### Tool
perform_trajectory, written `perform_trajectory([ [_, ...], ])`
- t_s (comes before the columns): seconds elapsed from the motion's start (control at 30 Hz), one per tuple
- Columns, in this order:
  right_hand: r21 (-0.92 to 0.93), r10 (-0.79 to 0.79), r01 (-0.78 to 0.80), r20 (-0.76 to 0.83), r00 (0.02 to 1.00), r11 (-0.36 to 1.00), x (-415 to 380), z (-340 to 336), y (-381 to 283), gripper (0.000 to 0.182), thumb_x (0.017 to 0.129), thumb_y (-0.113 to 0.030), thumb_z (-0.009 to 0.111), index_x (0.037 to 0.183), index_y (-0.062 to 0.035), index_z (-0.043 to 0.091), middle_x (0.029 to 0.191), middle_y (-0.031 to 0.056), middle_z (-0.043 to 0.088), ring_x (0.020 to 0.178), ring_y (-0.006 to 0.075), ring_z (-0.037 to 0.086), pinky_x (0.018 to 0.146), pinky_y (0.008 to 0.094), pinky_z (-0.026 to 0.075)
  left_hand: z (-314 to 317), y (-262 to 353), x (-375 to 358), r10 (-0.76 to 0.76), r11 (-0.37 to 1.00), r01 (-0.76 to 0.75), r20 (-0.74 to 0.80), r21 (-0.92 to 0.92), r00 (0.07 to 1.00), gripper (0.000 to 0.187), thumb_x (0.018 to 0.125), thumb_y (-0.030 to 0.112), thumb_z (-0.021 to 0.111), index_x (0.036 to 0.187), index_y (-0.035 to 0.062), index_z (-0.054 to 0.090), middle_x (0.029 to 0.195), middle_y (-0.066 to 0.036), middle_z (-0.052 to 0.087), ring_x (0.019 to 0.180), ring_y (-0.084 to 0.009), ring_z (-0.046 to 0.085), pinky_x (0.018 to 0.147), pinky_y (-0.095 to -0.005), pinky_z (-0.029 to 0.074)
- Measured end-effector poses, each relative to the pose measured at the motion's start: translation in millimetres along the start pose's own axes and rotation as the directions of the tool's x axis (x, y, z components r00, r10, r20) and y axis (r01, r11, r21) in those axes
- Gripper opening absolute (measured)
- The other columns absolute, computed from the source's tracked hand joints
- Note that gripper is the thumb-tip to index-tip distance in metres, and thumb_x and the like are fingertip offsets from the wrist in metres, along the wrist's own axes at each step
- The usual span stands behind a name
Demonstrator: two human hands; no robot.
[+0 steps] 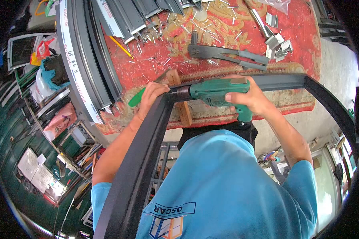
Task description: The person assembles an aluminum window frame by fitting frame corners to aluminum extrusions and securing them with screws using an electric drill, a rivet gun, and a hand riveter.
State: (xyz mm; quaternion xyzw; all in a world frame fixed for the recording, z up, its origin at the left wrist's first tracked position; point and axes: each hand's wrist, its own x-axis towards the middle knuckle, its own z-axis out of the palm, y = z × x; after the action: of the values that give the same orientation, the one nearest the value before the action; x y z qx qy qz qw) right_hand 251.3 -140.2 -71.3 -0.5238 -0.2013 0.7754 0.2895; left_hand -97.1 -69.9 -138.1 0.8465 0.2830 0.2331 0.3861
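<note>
Drill [217,91] meets frame [133,159]; right hand [254,95] clamped round drill; left hand [150,95] clamped on frame, fingers together; riveter [227,54] lies on red cloth [139,75].

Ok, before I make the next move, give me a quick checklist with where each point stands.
1. Drill gripped in right hand: ok.
2. Left hand at the corner of the dark frame: ok.
3. Left fingers well away from the chuck: not ok, close beside it.
4. Bit tip on its mark: cannot tell, hidden.
5. Red cloth free of loose bits: not ok, slim metal pieces scattered.
</note>
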Motion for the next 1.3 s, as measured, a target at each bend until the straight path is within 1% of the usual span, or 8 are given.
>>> perform_trajectory([
  [0.2, -0.049, -0.024, 0.025, 0.026, 0.999, 0.998, -1, -2, 8, 0.060, 0.075, -0.023, 0.078, 0.125, 0.0020, 0.058, 0.093, 0.0070, 0.067, 0.070, 0.0121, 0.061, 0.061, 0.0283, 0.053, -1, 1, 4, 0.001, 1.000, -0.001, 0.010, 0.006, 1.000, 0.038, 0.072, 0.009, 0.075, 0.107, 0.0027, 0.062, 0.099, -0.015, 0.062, 0.091, -0.0339, 0.061, 0.080, -0.0413, 0.050],
  [0.53, -0.075, -0.015, 0.018, 0.036, 0.999, 0.997, -2, -1, 8, 0.061, 0.074, -0.023, 0.078, 0.126, 0.0004, 0.059, 0.099, 0.0070, 0.068, 0.077, 0.0116, 0.061, 0.065, 0.0281, 0.053, -1, -7, 0, 0.005, 1.000, -0.005, 0.033, 0.010, 0.999, 0.035, 0.073, 0.008, 0.074, 0.105, 0.0037, 0.063, 0.098, -0.013, 0.062, 0.092, -0.0331, 0.061, 0.080, -0.0406, 0.050],
  [0.6, -0.115, -0.051, 0.055, 0.038, 0.998, 0.992, -2, -1, 8, 0.059, 0.073, -0.021, 0.077, 0.126, 0.0007, 0.060, 0.103, 0.0072, 0.068, 0.085, 0.0125, 0.063, 0.075, 0.0295, 0.054, 0, -7, 1, 0.015, 1.000, -0.015, 0.018, 0.004, 1.000, 0.035, 0.072, 0.008, 0.074, 0.105, 0.0038, 0.063, 0.098, -0.013, 0.062, 0.092, -0.0330, 0.061, 0.080, -0.0405, 0.050],
  [0.63, -0.113, -0.050, 0.054, 0.036, 0.998, 0.992, -2, -1, 9, 0.059, 0.073, -0.021, 0.077, 0.126, 0.0007, 0.060, 0.103, 0.0072, 0.068, 0.085, 0.0125, 0.063, 0.075, 0.0295, 0.054, 0, -6, 2, 0.015, 1.000, -0.015, 0.020, 0.002, 1.000, 0.035, 0.072, 0.008, 0.074, 0.105, 0.0038, 0.063, 0.098, -0.013, 0.062, 0.092, -0.0330, 0.061, 0.080, -0.0405, 0.050],
  [0.7, -0.182, -0.125, 0.130, 0.042, 0.991, 0.975, -1, -2, 12, 0.058, 0.072, -0.019, 0.077, 0.125, 0.0005, 0.061, 0.107, 0.0071, 0.069, 0.095, 0.0135, 0.062, 0.088, 0.0310, 0.051, 0, -4, 3, 0.013, 1.000, -0.013, 0.008, 0.001, 1.000, 0.036, 0.071, 0.008, 0.074, 0.105, 0.0040, 0.063, 0.097, -0.013, 0.063, 0.092, -0.0331, 0.061, 0.081, -0.0407, 0.050],
  [0.8, -0.214, -0.072, 0.080, 0.045, 0.996, 0.974, -2, -1, 5, 0.058, 0.072, -0.019, 0.077, 0.124, -0.0001, 0.061, 0.109, 0.0071, 0.069, 0.102, 0.0140, 0.062, 0.096, 0.0321, 0.047, 0, -6, 3, 0.029, 1.000, -0.029, 0.005, 0.001, 1.000, 0.035, 0.071, 0.007, 0.074, 0.104, 0.0041, 0.063, 0.098, -0.013, 0.063, 0.092, -0.0333, 0.061, 0.081, -0.0407, 0.050],
  [1.0, -0.333, -0.087, 0.095, 0.040, 0.995, 0.938, -2, -2, 1, 0.059, 0.071, -0.019, 0.078, 0.124, -0.0007, 0.062, 0.110, 0.0078, 0.069, 0.102, 0.0141, 0.061, 0.095, 0.0319, 0.048, 1, -7, 3, 0.042, 0.999, -0.042, -0.005, 0.028, 0.999, 0.034, 0.072, 0.007, 0.073, 0.104, 0.0042, 0.063, 0.098, -0.013, 0.063, 0.091, -0.0332, 0.062, 0.081, -0.0414, 0.050],
  [1.3, -0.312, -0.081, 0.095, 0.058, 0.995, 0.945, -1, 8, -4, 0.055, 0.072, -0.016, 0.078, 0.124, -0.0047, 0.064, 0.110, 0.0066, 0.068, 0.103, 0.0136, 0.061, 0.095, 0.0318, 0.047, 9, -13, -7, -0.003, 1.000, 0.003, -0.056, 0.001, 0.998, 0.033, 0.073, 0.008, 0.073, 0.105, 0.0047, 0.064, 0.099, -0.012, 0.064, 0.094, -0.0330, 0.062, 0.088, -0.0435, 0.050],
])
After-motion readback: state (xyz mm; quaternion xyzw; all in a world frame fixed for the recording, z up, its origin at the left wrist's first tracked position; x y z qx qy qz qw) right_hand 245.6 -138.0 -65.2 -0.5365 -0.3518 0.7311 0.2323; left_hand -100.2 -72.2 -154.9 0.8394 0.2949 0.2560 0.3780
